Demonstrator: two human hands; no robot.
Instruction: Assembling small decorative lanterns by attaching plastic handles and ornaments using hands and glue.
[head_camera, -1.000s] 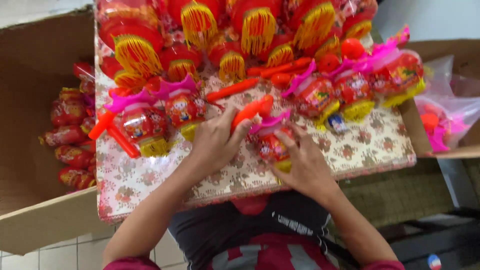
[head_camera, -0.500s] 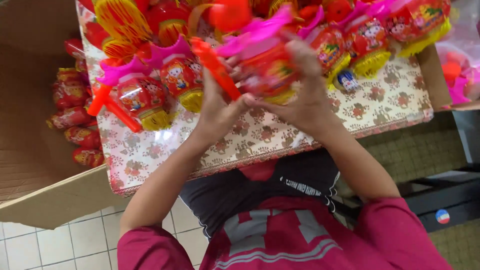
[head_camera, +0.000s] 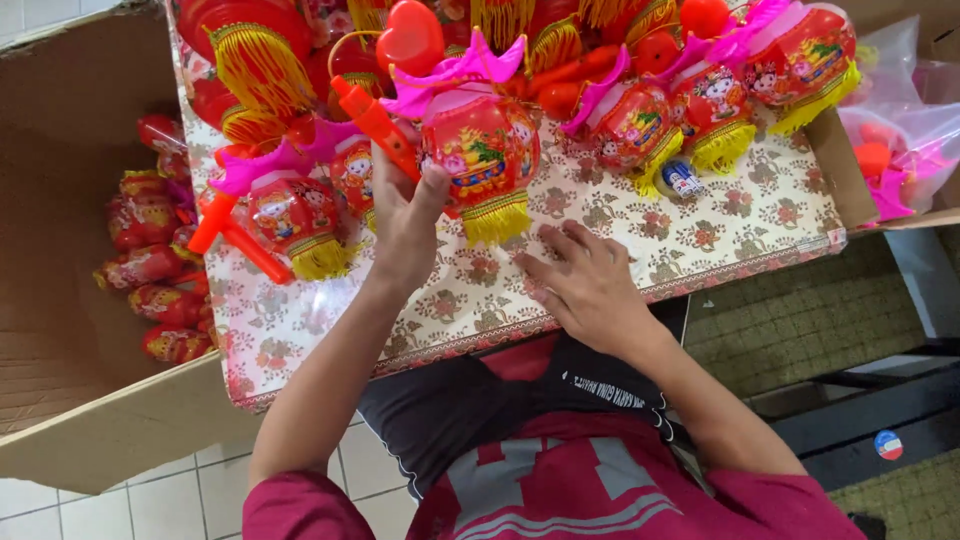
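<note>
My left hand (head_camera: 405, 215) grips the orange handle (head_camera: 375, 118) of a red toy lantern (head_camera: 482, 150) with a pink top and a yellow fringe, holding it up just above the floral-patterned board (head_camera: 640, 245). A red heart-shaped piece (head_camera: 411, 37) sits at the top of that handle. My right hand (head_camera: 585, 280) rests flat on the board with fingers spread, holding nothing, just right of the lantern's fringe.
Several more red lanterns lie on the board, one at the left (head_camera: 290, 215) and others at the right (head_camera: 630, 125). A brown cardboard box (head_camera: 60, 330) at the left holds wrapped lanterns (head_camera: 150, 265). A clear bag of parts (head_camera: 895, 150) lies at the right.
My right hand let go of the lantern and dropped flat onto the board. My left hand now holds the lantern alone by its handle.
</note>
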